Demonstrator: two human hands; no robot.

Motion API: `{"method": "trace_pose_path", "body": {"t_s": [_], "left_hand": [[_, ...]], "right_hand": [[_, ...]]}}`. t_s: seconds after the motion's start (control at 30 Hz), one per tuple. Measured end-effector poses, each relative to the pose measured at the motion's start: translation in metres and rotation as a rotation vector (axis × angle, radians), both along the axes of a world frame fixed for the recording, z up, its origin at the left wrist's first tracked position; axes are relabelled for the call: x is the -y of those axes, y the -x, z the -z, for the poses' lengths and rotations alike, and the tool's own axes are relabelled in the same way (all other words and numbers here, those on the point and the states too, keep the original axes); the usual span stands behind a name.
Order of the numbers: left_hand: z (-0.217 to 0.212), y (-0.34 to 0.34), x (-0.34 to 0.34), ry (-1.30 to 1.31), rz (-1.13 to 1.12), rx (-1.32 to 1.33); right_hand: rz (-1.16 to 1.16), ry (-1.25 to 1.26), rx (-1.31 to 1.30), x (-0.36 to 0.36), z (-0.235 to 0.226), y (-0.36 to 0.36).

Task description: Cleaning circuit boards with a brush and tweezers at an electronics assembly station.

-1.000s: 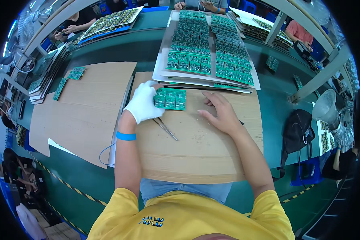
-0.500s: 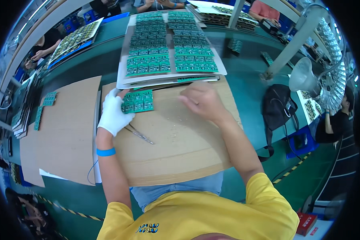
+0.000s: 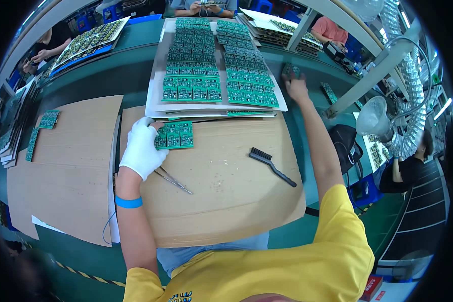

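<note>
Room for a hand is left across the near cardboard [image 3: 221, 216] and between the circuit board [image 3: 176, 135] and the black brush [image 3: 273, 166]. On the left, passage is blocked by the gloved left hand [image 3: 142, 148] and the tweezers [image 3: 173, 181]; ahead, by the stacked sheets [image 3: 157, 100]. Right of the right hand [image 3: 297, 87], the way is barred by a slanted post [image 3: 355, 90].

A pale funnel-shaped hood [image 3: 373, 121] sits over the green counter [image 3: 141, 38], with a ribbed silver duct [image 3: 421, 95] curving up on the hood's right. A slanting grey post [image 3: 360, 80] stands above and left of the hood, and a black bag [image 3: 341, 143] lies just left below it. Under the hood are a white sheet of small components [image 3: 375, 150] and, lower, a blue stool [image 3: 366, 192]. A person in black [image 3: 406, 172] is below and right of it; a person in pink [image 3: 330, 31] is well beyond it, upper left. Far below the hood is a red box [image 3: 371, 288].
</note>
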State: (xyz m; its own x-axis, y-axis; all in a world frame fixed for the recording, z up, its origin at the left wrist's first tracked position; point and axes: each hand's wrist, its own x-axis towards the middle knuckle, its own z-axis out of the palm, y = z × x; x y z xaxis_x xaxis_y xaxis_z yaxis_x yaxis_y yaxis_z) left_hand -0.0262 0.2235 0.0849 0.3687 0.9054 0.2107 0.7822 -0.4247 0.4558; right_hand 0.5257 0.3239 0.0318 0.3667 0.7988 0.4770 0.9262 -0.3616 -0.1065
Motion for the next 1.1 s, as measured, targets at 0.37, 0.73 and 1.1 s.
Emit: {"method": "trace_pose_path", "body": {"t_s": [0.37,0.73,1.1], "left_hand": [[-0.004,0.012,0.012,-0.110,0.017,0.065],[-0.009,-0.009,0.070,0.871,0.636,0.730],[-0.007,0.017,0.228,0.760,0.386,1.460]], "right_hand": [[0.074,0.105,-0.153,-0.002,0.011,-0.038],[-0.968,-0.309,-0.816,0.308,-0.038,0.290],[-0.391,-0.084,-0.299,0.369,-0.020,0.258]]}}
